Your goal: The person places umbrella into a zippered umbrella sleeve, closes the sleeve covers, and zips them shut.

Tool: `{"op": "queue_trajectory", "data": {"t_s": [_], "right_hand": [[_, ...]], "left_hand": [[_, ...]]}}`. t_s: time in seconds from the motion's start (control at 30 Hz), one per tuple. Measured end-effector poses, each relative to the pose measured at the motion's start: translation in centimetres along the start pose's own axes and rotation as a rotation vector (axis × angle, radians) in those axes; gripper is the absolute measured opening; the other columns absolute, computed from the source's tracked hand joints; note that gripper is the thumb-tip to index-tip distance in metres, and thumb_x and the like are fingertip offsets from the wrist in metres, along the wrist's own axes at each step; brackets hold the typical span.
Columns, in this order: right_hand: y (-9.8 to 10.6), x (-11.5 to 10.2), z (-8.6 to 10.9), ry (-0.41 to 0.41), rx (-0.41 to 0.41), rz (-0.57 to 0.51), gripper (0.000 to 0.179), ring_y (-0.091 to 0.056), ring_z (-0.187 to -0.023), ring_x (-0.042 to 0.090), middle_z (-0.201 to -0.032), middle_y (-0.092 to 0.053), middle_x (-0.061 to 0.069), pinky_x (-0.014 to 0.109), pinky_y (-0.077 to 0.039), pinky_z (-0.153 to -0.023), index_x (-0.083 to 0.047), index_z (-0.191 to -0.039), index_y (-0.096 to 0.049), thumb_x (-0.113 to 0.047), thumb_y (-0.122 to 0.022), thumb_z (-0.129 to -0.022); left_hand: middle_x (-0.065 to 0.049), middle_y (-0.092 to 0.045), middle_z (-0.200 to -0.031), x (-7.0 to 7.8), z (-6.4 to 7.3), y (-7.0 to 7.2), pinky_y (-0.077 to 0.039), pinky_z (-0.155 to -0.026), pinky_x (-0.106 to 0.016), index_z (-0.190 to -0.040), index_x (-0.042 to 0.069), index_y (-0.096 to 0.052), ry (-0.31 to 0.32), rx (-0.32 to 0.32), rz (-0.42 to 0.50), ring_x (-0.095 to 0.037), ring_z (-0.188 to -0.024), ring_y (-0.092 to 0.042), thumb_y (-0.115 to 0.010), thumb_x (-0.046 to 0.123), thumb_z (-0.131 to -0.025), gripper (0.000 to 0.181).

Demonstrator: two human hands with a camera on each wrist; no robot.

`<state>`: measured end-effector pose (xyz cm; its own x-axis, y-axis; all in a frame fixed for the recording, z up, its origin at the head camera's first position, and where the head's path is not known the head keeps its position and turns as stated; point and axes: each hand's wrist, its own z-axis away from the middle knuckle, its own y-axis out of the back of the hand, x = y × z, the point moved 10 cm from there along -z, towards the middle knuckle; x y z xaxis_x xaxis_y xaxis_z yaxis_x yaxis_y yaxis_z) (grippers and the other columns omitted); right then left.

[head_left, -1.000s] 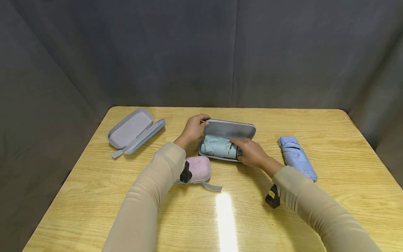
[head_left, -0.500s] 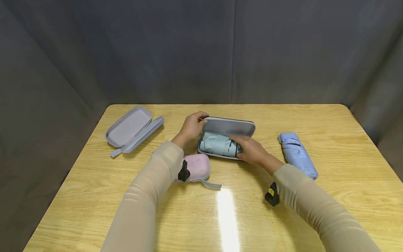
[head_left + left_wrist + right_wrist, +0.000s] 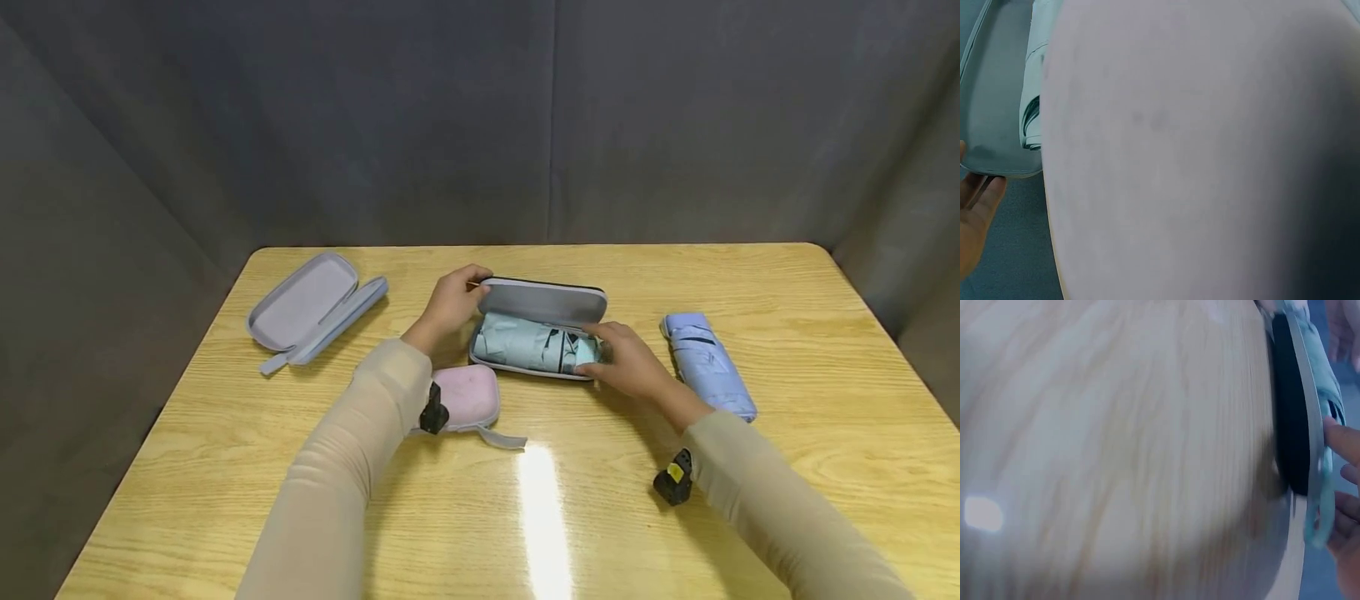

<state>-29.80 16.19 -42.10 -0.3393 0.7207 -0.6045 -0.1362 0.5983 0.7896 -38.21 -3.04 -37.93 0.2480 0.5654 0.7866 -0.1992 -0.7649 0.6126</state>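
A dark zip case stands unzipped mid-table, its grey-lined lid raised at the back. Inside its base lies a folded light teal umbrella. My left hand pinches the left end of the lid; the left wrist view shows those fingers at its rounded edge. My right hand has thumb and fingers about the umbrella's right end, at the case rim. In the right wrist view the thumb presses by the rim, beside a hanging teal loop.
A pink zip case with a grey strap lies just in front, partly behind the left wrist's camera. At the back left is an unfolded blue-grey case. A folded blue umbrella lies to the right of the right hand.
My right hand has shifted right along the teal umbrella to its end, uncovering more of it and its dark band. The left hand stays at the lid.
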Motion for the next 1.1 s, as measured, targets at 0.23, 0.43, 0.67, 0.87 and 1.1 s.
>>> {"op": "queue_trajectory", "data": {"t_s": [0.23, 0.43, 0.67, 0.87, 1.1], "right_hand": [[1.7, 2.4, 1.4, -0.125, 0.080, -0.023, 0.048, -0.049, -0.088, 0.031, -0.097, -0.052, 0.020, 0.043, -0.041, -0.074, 0.006, -0.109, -0.051, -0.022, -0.069, -0.074], [1.9, 2.8, 2.3, -0.222, 0.123, -0.029, 0.021, -0.048, -0.064, 0.019, -0.074, -0.056, 0.008, 0.030, -0.039, -0.056, -0.003, -0.080, -0.054, -0.023, -0.061, -0.081], [1.4, 3.2, 1.9, -0.272, 0.196, -0.182, 0.019, -0.054, -0.081, 0.026, -0.088, -0.059, 0.016, 0.034, -0.042, -0.067, 0.002, -0.095, -0.055, -0.014, -0.056, -0.084], [1.8, 2.6, 1.5, -0.262, 0.325, -0.215, 0.018, -0.055, -0.081, 0.026, -0.090, -0.060, 0.019, 0.034, -0.044, -0.068, 0.004, -0.099, -0.058, -0.005, -0.050, -0.086], [2.0, 2.4, 0.6, -0.266, 0.350, -0.204, 0.018, -0.055, -0.079, 0.022, -0.093, -0.062, 0.016, 0.031, -0.043, -0.065, 0.002, -0.098, -0.062, -0.007, -0.050, -0.087]], "left_hand": [[-0.009, -0.054, -0.110, 0.0, 0.0, 0.2, -0.043, -0.080, -0.029, -0.113, 0.004, -0.054, 0.003, 0.015, -0.010, -0.021, -0.100, -0.050, -0.049, 0.011, -0.089, 0.026], [-0.009, -0.053, -0.110, 0.0, 0.0, 0.2, -0.043, -0.080, -0.030, -0.114, 0.004, -0.053, 0.016, 0.013, -0.011, -0.021, -0.101, -0.050, -0.048, 0.012, -0.089, 0.026], [-0.009, -0.054, -0.110, 0.1, 0.1, 0.1, -0.042, -0.081, -0.029, -0.112, 0.003, -0.054, -0.002, 0.017, -0.017, -0.021, -0.100, -0.050, -0.049, 0.011, -0.088, 0.026], [-0.009, -0.054, -0.109, 0.1, 0.2, 0.0, -0.043, -0.080, -0.029, -0.112, 0.005, -0.054, -0.008, 0.016, -0.020, -0.021, -0.100, -0.050, -0.049, 0.011, -0.089, 0.025], [-0.008, -0.054, -0.111, 0.1, 0.4, 0.1, -0.043, -0.079, -0.028, -0.113, 0.006, -0.054, -0.005, 0.005, -0.020, -0.019, -0.100, -0.050, -0.049, 0.012, -0.089, 0.026]]}}
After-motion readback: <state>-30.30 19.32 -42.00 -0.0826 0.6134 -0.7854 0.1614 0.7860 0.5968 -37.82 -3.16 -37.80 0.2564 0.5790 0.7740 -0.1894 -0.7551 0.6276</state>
